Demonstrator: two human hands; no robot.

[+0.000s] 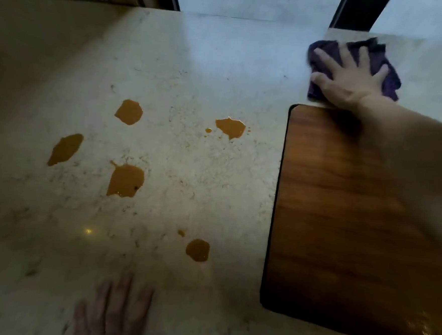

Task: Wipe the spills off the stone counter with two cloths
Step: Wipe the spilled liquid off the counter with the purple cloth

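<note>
Purple and crumpled, a cloth (pixel 352 69) lies on the far right of the pale stone desk (pixel 195 74), just beyond the far edge of a dark wooden board (pixel 342 215) that lies flat along the desk's right side. The right hand (pixel 349 77) rests flat on top of this cloth with fingers spread wide, palm down, pressing rather than pinching it; the forearm reaches over the board's far corner. Several orange-brown spills mark the stone to the left of the board: one puddle (pixel 129 112) toward the far left, another (pixel 230 127) nearer the board with small droplets beside it, an elongated one (pixel 65 149) furthest left, a larger one (pixel 126 180) in the middle, and a round one (pixel 197 250) closer to the near edge with a tiny drop just beside it. None of them touches the cloth or the board. The left hand (pixel 115 314) lies at the near edge, blurred, fingers extended and slightly apart, palm down over the bare stone, holding nothing that can be seen. Only one cloth is in view.
</note>
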